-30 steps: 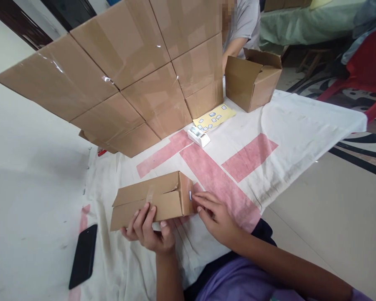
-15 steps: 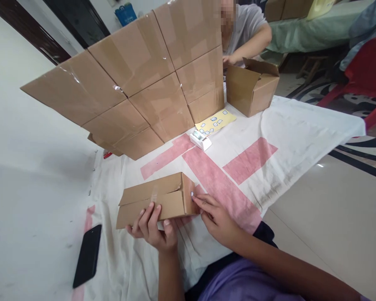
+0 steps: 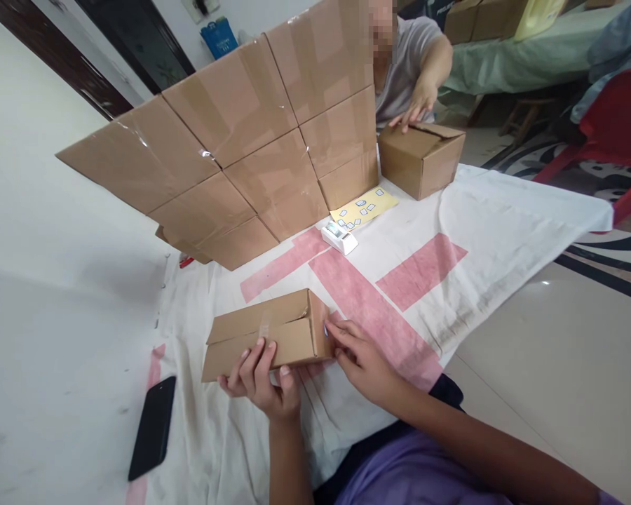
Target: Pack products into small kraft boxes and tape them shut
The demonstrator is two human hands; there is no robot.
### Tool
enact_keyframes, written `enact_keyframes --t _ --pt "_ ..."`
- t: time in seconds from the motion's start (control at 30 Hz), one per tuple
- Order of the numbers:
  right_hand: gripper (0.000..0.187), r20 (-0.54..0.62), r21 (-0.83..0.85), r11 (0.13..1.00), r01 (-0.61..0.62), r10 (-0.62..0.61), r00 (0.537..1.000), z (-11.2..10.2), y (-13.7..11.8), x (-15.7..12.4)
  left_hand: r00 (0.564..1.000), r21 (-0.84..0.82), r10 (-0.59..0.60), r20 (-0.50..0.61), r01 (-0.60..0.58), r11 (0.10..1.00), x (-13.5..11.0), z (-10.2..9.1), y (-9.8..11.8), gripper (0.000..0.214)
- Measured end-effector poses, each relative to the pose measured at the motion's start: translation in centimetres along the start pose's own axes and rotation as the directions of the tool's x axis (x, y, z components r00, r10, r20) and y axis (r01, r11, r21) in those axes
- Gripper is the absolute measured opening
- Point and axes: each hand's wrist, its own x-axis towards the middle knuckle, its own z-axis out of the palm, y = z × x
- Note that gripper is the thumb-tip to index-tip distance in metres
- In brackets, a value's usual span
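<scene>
A small closed cardboard box (image 3: 260, 319) lies on the cloth in front of me, a strip of clear tape across its top seam. My left hand (image 3: 263, 379) grips its near side, fingers over the top edge and thumb lower down. At the box's right end face, my right hand (image 3: 355, 347) has its fingertips together on a small white sticker with a blue edge (image 3: 326, 332), mostly covered by the fingers. The sticker touches or nearly touches the cardboard; exactly which is hidden.
A tall panel of taped cardboard (image 3: 273, 133) stands across the table. Before it are a white tape-dispenser-like device (image 3: 339, 238) and a yellow sheet with stickers (image 3: 365, 208). A black phone (image 3: 152, 428) lies left. Another person's hand (image 3: 418, 109) rests on a second box (image 3: 423, 161).
My right fingertips have closed in over the sticker on the end face, covering more of it. Across the table, the other person's hand has come onto the second box, whose flaps are now folded down.
</scene>
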Motion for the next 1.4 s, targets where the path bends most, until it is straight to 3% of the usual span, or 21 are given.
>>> enact_keyframes --t 0.27,0.77,1.1,1.17,1.27,1.3,1.4 --pt "0.054 -0.023 0.05 0.999 -0.011 0.012 1.0 -0.2 -0.3 -0.4 1.0 -0.003 -0.001 -0.001 0.001 1.0 0.1 0.0 0.1 0.033" --pt "0.052 -0.015 0.069 0.995 -0.067 0.068 0.998 -0.5 -0.7 -0.6 1.0 -0.004 -0.004 0.002 0.004 1.0 -0.1 0.1 0.0 0.034" --pt "0.054 0.067 -0.021 0.999 0.035 -0.033 0.997 -1.5 -0.2 -0.6 0.999 0.008 0.038 -0.012 -0.038 0.999 -0.1 0.0 -0.3 0.033" --pt "0.071 0.13 -0.092 0.994 0.053 -0.041 0.991 -2.2 -0.4 0.3 0.999 0.002 0.043 -0.013 -0.043 0.999 -0.1 0.0 -0.5 0.032" --pt "0.129 0.32 -0.21 0.975 0.078 -0.007 0.947 -2.9 -0.9 2.8 0.999 -0.042 0.048 -0.022 -0.049 0.998 -0.2 0.1 -1.0 0.03" --pt "0.141 0.373 -0.231 0.967 0.107 -0.013 0.928 -2.9 -1.0 3.7 0.998 -0.055 0.055 -0.021 -0.056 0.997 -0.3 0.1 -1.2 0.03" --pt "0.149 0.427 -0.227 0.949 0.218 -0.104 0.898 -2.2 -1.4 5.9 0.996 -0.048 0.084 -0.013 -0.085 0.995 -0.3 0.0 -1.5 0.03"
